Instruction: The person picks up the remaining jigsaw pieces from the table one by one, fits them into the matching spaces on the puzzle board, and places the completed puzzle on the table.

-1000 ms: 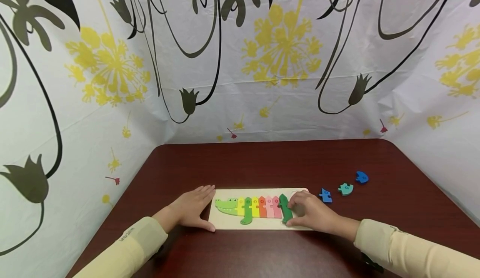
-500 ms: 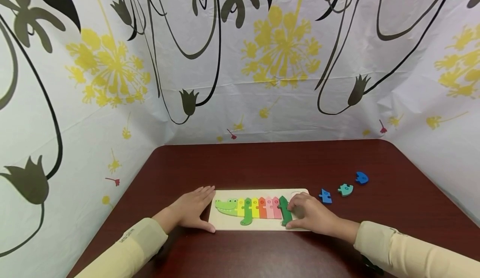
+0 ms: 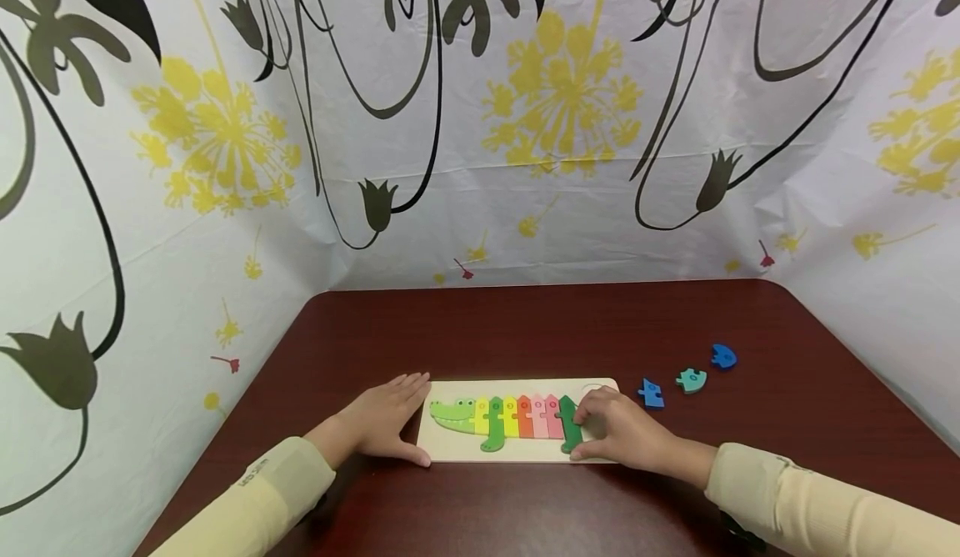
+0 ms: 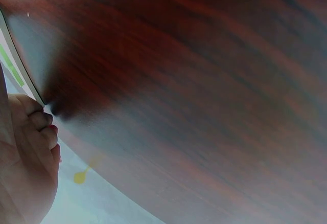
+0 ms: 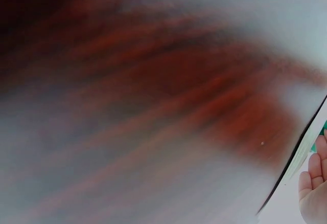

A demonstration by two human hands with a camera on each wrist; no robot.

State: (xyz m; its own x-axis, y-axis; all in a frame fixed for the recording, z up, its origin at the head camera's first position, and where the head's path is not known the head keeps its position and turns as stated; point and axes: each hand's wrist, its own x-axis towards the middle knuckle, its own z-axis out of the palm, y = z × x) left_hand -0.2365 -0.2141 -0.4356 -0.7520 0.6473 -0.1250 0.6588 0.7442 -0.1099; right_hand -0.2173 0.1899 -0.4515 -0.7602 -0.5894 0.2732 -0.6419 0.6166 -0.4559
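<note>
A pale wooden puzzle board (image 3: pixel 450 449) lies near the table's front edge, holding a crocodile made of coloured pieces: a light green head (image 3: pixel 452 413), then yellow, green, orange and pink slices. My right hand (image 3: pixel 617 434) pinches the dark green piece (image 3: pixel 569 424) at the row's right end, thumb at its foot and fingers by its top. My left hand (image 3: pixel 384 424) lies flat on the table with straight fingers, its thumb against the board's left corner. In the left wrist view the hand (image 4: pixel 28 162) touches the board's edge (image 4: pixel 20 65). The right wrist view is blurred.
Three loose pieces lie on the dark red table (image 3: pixel 525 332) to the right of the board: a blue one (image 3: pixel 651 392), a teal one (image 3: pixel 691 378) and another blue one (image 3: pixel 723 355). Flower-patterned sheets wall the table at the back and both sides.
The dark green piece has sunk slightly lower on the board under my right hand, which shifted down a little. The left hand has stayed put.
</note>
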